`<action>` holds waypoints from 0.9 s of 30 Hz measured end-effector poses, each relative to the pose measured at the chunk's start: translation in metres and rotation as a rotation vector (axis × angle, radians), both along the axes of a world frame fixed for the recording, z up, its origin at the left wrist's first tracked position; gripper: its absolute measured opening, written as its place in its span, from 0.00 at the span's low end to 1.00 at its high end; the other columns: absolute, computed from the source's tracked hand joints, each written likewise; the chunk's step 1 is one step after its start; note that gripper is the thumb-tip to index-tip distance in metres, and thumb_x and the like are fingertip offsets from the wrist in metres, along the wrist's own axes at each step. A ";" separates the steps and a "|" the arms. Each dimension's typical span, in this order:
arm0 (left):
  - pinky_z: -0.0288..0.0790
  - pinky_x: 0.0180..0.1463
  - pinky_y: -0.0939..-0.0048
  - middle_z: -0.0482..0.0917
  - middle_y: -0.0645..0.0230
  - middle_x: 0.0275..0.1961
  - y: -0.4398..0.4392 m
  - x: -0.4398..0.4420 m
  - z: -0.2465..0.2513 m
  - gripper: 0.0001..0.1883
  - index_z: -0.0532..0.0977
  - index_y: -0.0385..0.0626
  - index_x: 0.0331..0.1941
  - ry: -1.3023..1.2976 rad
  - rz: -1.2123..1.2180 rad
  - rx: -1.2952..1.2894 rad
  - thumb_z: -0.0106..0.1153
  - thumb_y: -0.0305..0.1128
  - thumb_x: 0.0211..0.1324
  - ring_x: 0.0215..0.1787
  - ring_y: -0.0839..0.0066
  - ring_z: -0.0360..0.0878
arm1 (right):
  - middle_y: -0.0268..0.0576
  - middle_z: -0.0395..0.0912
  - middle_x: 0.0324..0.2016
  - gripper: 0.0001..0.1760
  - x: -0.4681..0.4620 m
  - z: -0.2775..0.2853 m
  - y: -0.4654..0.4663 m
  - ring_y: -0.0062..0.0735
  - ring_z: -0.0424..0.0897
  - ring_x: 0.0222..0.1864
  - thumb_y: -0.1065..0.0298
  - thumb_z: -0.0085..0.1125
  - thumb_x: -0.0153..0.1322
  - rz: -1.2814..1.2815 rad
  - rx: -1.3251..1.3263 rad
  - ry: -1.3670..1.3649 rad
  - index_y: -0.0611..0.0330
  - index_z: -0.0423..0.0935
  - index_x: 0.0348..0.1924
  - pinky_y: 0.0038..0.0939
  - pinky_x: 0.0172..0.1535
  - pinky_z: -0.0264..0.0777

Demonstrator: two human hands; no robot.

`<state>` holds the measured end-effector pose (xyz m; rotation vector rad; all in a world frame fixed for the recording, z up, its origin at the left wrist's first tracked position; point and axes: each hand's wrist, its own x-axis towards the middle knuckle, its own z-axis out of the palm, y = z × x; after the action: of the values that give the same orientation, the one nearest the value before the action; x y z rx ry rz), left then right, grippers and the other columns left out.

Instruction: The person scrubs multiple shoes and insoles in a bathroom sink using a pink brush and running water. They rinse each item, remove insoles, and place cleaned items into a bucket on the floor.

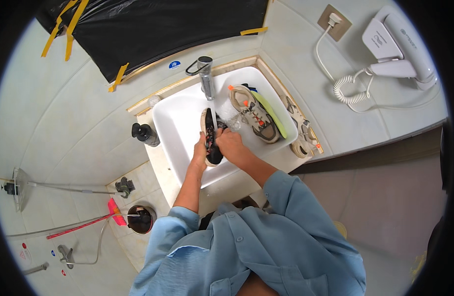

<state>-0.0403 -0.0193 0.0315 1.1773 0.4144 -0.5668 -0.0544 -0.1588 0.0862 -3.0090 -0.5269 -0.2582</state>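
Observation:
My left hand [200,151] grips a black shoe [213,154] with a pale sole along its left side, low over the white washbasin [163,122]. On the shoe's other side, the fingers of my right hand [231,145] are curled against its opening. A dark piece [221,123] shows beyond those fingers; whether it is part of the shoe is unclear. Water runs onto the shoe from a chrome faucet [207,79]. In the basin's right half lies a beige-grey sneaker [257,117] with orange details, beside a lime-green flat piece [273,114].
Another beige sneaker [302,131] stands on the counter, right of the basin. A dark pump bottle [145,135] is at its left. A hair dryer [408,51] with a coiled cord hangs on the right wall. A bucket [153,214] and a pink broom [116,211] are lower left.

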 end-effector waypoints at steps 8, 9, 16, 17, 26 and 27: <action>0.72 0.56 0.64 0.78 0.61 0.53 0.013 0.003 -0.001 0.37 0.69 0.43 0.60 0.082 -0.027 -0.167 0.39 0.66 0.64 0.52 0.68 0.77 | 0.49 0.78 0.26 0.08 -0.036 0.018 0.003 0.42 0.81 0.32 0.73 0.57 0.61 0.071 0.033 0.069 0.69 0.80 0.29 0.35 0.28 0.76; 0.72 0.57 0.63 0.78 0.61 0.54 0.012 0.002 -0.001 0.38 0.69 0.44 0.60 0.115 -0.039 -0.104 0.40 0.67 0.64 0.52 0.67 0.77 | 0.49 0.79 0.27 0.07 -0.021 0.018 0.005 0.41 0.81 0.33 0.73 0.58 0.60 0.063 -0.027 0.065 0.67 0.81 0.28 0.35 0.29 0.77; 0.80 0.39 0.58 0.81 0.57 0.47 0.018 0.005 -0.003 0.40 0.71 0.47 0.58 0.070 -0.020 -0.314 0.39 0.71 0.59 0.39 0.63 0.82 | 0.50 0.77 0.24 0.04 -0.018 0.026 0.014 0.45 0.80 0.28 0.74 0.57 0.56 0.172 0.158 0.018 0.61 0.81 0.21 0.39 0.28 0.75; 0.80 0.42 0.60 0.80 0.57 0.48 0.017 0.005 -0.002 0.41 0.71 0.46 0.58 0.103 0.038 -0.285 0.39 0.72 0.59 0.41 0.64 0.82 | 0.50 0.77 0.24 0.04 -0.029 0.028 0.013 0.45 0.80 0.28 0.74 0.56 0.56 0.206 0.150 0.092 0.61 0.80 0.21 0.39 0.28 0.75; 0.78 0.44 0.62 0.77 0.57 0.52 0.015 -0.003 0.023 0.47 0.67 0.43 0.61 0.053 -0.201 -0.153 0.38 0.76 0.54 0.45 0.66 0.80 | 0.49 0.78 0.28 0.05 0.019 0.011 0.019 0.42 0.81 0.30 0.74 0.58 0.57 0.209 -0.013 0.064 0.64 0.80 0.24 0.37 0.28 0.76; 0.77 0.49 0.61 0.76 0.57 0.56 0.018 0.000 0.023 0.47 0.65 0.44 0.63 0.122 -0.173 -0.102 0.38 0.76 0.55 0.51 0.67 0.78 | 0.49 0.78 0.28 0.05 0.013 0.011 0.020 0.41 0.81 0.30 0.74 0.57 0.57 0.202 0.051 0.016 0.64 0.80 0.24 0.37 0.28 0.76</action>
<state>-0.0406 -0.0008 0.0546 1.0900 0.3848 -0.8035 -0.0412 -0.1391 0.0968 -2.8775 -0.8033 -0.2302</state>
